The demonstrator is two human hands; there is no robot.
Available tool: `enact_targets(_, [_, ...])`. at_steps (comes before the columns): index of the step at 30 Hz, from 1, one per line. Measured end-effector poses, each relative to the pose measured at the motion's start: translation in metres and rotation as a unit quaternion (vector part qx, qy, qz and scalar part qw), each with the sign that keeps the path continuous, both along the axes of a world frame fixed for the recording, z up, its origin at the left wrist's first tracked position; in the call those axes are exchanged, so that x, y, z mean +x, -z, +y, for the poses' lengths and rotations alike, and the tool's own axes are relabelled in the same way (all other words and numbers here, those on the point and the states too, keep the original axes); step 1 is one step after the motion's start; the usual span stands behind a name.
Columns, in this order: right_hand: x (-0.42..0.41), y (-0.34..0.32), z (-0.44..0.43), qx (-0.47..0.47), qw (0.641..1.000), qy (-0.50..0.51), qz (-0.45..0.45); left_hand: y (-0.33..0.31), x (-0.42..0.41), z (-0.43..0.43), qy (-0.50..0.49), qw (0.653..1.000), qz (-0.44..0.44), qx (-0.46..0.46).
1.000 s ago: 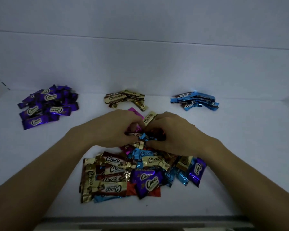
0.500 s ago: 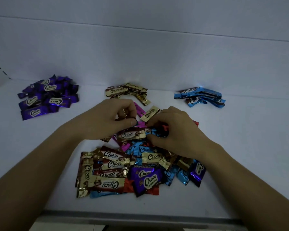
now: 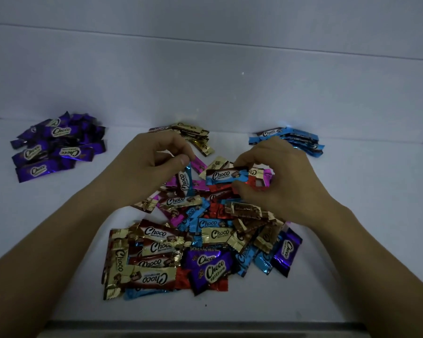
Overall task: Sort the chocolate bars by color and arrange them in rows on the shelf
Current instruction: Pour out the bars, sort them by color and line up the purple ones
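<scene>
The white shelf (image 3: pixel 352 240) is a smooth, matte board that meets a plain back wall. The mixed heap (image 3: pixel 200 240) of unsorted bars lies on it at 6 o'clock: flat, oblong foil sachets with crimped, saw-toothed ends, glossy and crinkled, in gold, brown, red, magenta, blue and purple. The purple pile (image 3: pixel 56 147) lies at 10 o'clock, well apart from the heap, the blue pile (image 3: pixel 296 140) at 2 o'clock and the smaller gold pile (image 3: pixel 193 132) at 12 o'clock. All three are loose clusters, not yet rows. Over the heap's far edge, the left hand (image 3: pixel 152 172) has thumb and forefinger clamped on the crimped end of a hanging blue bar (image 3: pixel 185 184), which dangles upright. The right hand (image 3: pixel 283 184) pinches one end of a level blue bar (image 3: pixel 226 176) between thumb and curled fingers; whether it also grips the red and magenta foil behind cannot be told. The step looks like pulling blues out for the 2 o'clock pile. Slick foil slides easily, so lift each bar straight up by its seam, shake off clinging neighbours, then lay both flat and parallel, logo up, beside the blues so that rows form easily.
</scene>
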State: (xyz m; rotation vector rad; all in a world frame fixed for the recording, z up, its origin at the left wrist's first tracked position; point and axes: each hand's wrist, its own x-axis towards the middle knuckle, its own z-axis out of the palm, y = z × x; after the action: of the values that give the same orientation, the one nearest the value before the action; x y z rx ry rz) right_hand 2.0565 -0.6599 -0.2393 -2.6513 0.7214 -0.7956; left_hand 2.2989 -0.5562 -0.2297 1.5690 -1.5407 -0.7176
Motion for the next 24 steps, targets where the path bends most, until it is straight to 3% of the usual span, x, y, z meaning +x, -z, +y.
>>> enact_targets(9, [-0.041, -0.016, -0.054, -0.065, 0.996, 0.038, 0.036, -0.026, -0.031, -0.059, 0.046, 0.999, 0.02, 0.012])
enact_targets(16, [-0.074, 0.01, -0.123, -0.057, 0.979, 0.196, 0.003, -0.002, -0.068, -0.14, -0.007, 0.976, 0.178, 0.127])
enact_targets(18, [-0.079, 0.018, -0.131, -0.038, 0.977, 0.21, -0.009, 0.006, -0.079, -0.154, -0.033, 0.979, 0.153, 0.127])
enact_targets(24, [-0.087, 0.031, -0.145, -0.01, 0.978, 0.208, 0.013, 0.019, -0.098, -0.172, -0.061, 0.996, -0.042, 0.058])
